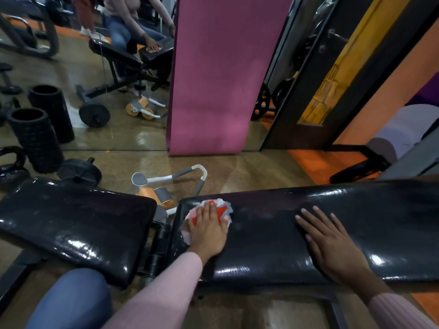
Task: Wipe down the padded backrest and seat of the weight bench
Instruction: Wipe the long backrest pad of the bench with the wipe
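The long black glossy vinyl backrest pad [332, 224] of the weight bench lies across the lower right of the view, with the shorter black vinyl seat pad [71, 224] to its left, a gap with black metal hinge parts [159, 243] between them. At the backrest's left end, the left hand [209, 231] presses flat, fingers straight, on a crumpled white-and-red cloth [222, 207] that touches the pad. The right hand [332, 243] lies open and flat on the pad further right, fingers spread, holding nothing. Both arms wear pale pink sleeves; a knee in blue denim [71, 298] shows at the lower left.

The floor [249, 169] is shiny brown with orange patches on the right. Just behind the bench gap lies a grey, white and orange ab roller [166, 184]. A pink exercise mat [213, 79] stands upright against a wall mirror [95, 67], which reflects the bench and the person. To the left stand two black textured foam rollers [35, 138], with a black kettlebell [11, 162] and a black wheel roller [79, 173] beside them. A dark door frame [332, 91] rises on the right. No writing can be read on anything.
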A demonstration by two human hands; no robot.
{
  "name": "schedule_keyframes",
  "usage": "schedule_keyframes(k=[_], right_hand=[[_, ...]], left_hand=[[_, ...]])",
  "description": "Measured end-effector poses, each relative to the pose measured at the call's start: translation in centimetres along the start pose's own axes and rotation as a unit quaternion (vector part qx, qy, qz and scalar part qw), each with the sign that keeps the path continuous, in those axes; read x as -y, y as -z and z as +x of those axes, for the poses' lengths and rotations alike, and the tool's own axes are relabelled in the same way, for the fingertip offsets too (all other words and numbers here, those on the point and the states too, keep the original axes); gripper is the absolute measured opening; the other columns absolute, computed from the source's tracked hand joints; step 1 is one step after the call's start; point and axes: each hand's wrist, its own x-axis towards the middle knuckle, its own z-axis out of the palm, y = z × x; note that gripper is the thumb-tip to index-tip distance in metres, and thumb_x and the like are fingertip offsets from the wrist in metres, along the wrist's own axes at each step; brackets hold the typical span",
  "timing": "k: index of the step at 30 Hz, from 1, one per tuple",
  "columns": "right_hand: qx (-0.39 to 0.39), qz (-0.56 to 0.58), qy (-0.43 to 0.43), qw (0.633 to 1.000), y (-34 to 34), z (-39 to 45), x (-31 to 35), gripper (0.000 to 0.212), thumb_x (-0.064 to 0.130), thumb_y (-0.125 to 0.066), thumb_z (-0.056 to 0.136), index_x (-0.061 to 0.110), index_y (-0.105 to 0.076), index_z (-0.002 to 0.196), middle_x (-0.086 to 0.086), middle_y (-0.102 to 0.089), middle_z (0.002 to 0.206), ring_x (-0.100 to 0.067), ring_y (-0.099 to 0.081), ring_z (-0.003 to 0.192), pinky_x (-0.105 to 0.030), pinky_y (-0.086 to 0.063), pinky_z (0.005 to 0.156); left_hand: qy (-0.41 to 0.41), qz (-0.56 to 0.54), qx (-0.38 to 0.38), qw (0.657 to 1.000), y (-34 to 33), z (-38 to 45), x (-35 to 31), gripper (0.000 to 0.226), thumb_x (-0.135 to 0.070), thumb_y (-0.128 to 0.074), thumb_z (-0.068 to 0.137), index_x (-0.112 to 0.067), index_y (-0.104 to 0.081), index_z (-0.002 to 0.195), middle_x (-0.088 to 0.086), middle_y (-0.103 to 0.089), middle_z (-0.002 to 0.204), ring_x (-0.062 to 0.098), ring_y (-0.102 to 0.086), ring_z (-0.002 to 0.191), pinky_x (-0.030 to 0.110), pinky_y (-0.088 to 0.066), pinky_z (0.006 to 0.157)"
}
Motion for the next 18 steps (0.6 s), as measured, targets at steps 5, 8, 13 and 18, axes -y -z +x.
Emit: schedule_keyframes(k=[5,8,13,18], right_hand=[[0.000,0.005,0.003,1.000,-0.2,0.0,-0.1,0.051,0.037,-0.023,0.099,0.027,-0.037,0.146,0.006,-0.032,0.155,-0.014,-0.014,0.148,-0.043,-0.017,0.117],[-0.002,0.003,0.005,1.000,-0.2,0.0,-0.1,0.050,0.036,-0.024,0.099,0.027,-0.038,0.146,0.006,-0.032,0.155,-0.015,-0.015,0.148,-0.043,-0.017,0.117],[0.008,0.004,0.001,1.000,0.0,0.0,-0.1,0.050,0.038,-0.021,0.100,0.027,-0.038,0.146,0.006,-0.033,0.154,-0.014,-0.016,0.147,-0.042,-0.016,0.117],[0.005,0.005,0.000,1.000,0.2,0.1,0.1,0.050,0.037,-0.023,0.099,0.027,-0.040,0.145,0.006,-0.034,0.154,-0.014,-0.016,0.147,-0.042,-0.017,0.117]], left_hand=[[0.067,-0.001,0.001,0.998,0.0,-2.9,2.3,0.065,-0.050,-0.015,0.098,-0.017,0.001,0.152,0.004,0.000,0.161,0.025,-0.002,0.146,0.050,-0.007,0.117],[-0.031,0.027,-0.014,0.999,-0.6,-6.7,-1.3,0.065,-0.052,-0.012,0.096,-0.019,-0.002,0.152,0.003,0.007,0.159,0.030,0.001,0.146,0.054,-0.004,0.114],[-0.058,0.026,0.058,0.996,-0.4,-0.7,-3.9,0.062,-0.052,-0.010,0.097,-0.025,0.000,0.152,0.003,0.008,0.160,0.028,0.008,0.146,0.057,0.001,0.114],[0.023,0.020,0.030,0.999,0.6,0.6,1.4,0.061,-0.051,-0.011,0.098,-0.024,0.001,0.152,0.002,0.003,0.161,0.025,0.002,0.146,0.053,-0.007,0.116]])
